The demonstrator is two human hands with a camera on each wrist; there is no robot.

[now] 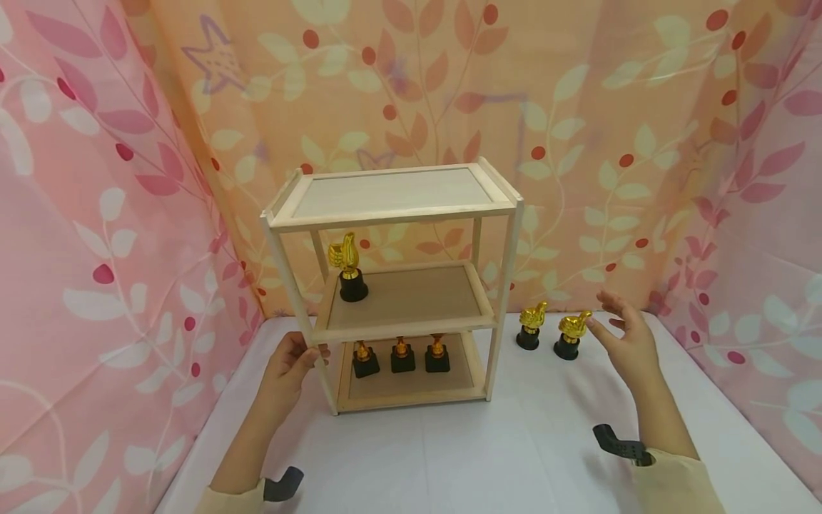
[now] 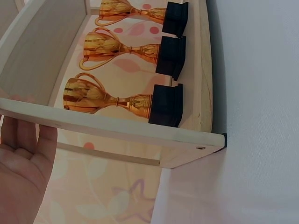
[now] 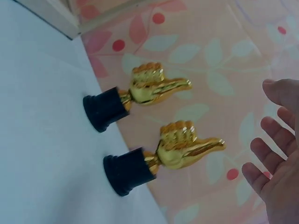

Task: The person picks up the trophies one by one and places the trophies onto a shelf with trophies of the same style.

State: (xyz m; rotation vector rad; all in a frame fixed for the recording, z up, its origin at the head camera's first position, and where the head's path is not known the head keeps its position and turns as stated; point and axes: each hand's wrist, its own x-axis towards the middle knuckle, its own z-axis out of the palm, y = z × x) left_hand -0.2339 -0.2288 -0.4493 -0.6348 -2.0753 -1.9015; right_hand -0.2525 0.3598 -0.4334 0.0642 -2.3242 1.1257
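A pale wooden three-tier shelf [image 1: 398,330] stands on the white table. My left hand [image 1: 289,368] grips its left front post, thumb in front and fingertips behind. One gold thumbs-up trophy [image 1: 352,275] on a black base is on the middle tier, at the left. Three gold cup trophies [image 2: 86,95] with black bases stand in a row on the bottom tier; the middle tier hides their tops in the head view. To the right, two more thumbs-up trophies [image 3: 180,144] stand on the table. My right hand [image 1: 626,346] is beside the nearer one, fingers apart and holding nothing.
The white table [image 1: 443,457] extends in front of the shelf and to its right. Behind hangs a peach leaf-patterned curtain [image 1: 411,93], with a pink curtain [image 1: 96,250] at the left and another at the right. The shelf's top tier [image 1: 392,193] bears nothing.
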